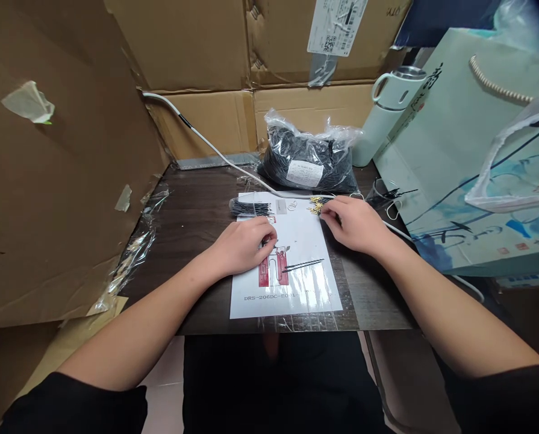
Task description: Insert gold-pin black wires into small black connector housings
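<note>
My left hand (244,246) rests over a white printed sheet (246,289). Its fingers are pinched beside a small red-and-white form (273,268) on the sheet; what they hold, if anything, is too small to make out. Two thin black strands (304,265) lie across the sheet, to the right of that form. My right hand (357,222) is closed at the sheet's upper right. Its fingertips touch a cluster of gold-tipped black pieces (316,205), and any single piece between them is hidden.
A bundle of black strands (251,208) lies at the sheet's top left. Behind stand a plastic bag of black strands (305,154) and a white bottle (389,111). A clear cup (380,194) is at right. A white cable (215,150) crosses the table; cardboard (61,181) walls the left.
</note>
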Demonstrator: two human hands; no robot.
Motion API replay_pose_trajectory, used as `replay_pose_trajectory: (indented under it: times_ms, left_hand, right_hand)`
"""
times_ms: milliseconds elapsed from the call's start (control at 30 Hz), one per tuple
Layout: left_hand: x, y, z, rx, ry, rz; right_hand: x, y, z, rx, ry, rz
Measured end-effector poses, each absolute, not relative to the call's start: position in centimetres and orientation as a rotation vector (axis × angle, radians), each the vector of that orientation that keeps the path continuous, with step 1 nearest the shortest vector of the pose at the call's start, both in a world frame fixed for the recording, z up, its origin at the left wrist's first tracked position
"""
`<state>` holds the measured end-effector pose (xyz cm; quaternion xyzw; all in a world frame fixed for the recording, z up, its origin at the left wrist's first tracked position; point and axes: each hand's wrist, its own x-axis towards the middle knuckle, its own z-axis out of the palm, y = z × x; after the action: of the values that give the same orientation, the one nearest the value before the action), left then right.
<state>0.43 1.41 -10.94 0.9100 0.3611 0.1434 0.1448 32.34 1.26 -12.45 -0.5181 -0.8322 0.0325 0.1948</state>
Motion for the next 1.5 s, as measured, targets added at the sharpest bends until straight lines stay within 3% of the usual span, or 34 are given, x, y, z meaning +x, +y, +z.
replay_pose_trajectory:
  times_ms: [300,600,967,1500]
  left_hand:
    - [1.2,0.7,-10.8,2.115,1.010,0.713]
    - [1.6,0.8,-10.3,1.860,1.054,0.814]
    - [1.5,0.9,-10.6,1.778,1.035,0.831]
    - [1.6,0.7,-10.4,1.803,0.988,0.832]
  right_hand:
    - [31.7,1.6,-12.3,-1.745,-2.457,-0.088]
    - [31.3,1.3,-12.4,-1.663,-2.578,-0.293]
    - [28.6,-1.9,-10.9,-0.809,-2.226,0.251]
    - [28.2,-2.2,-10.8,-0.758,-2.233,0.189]
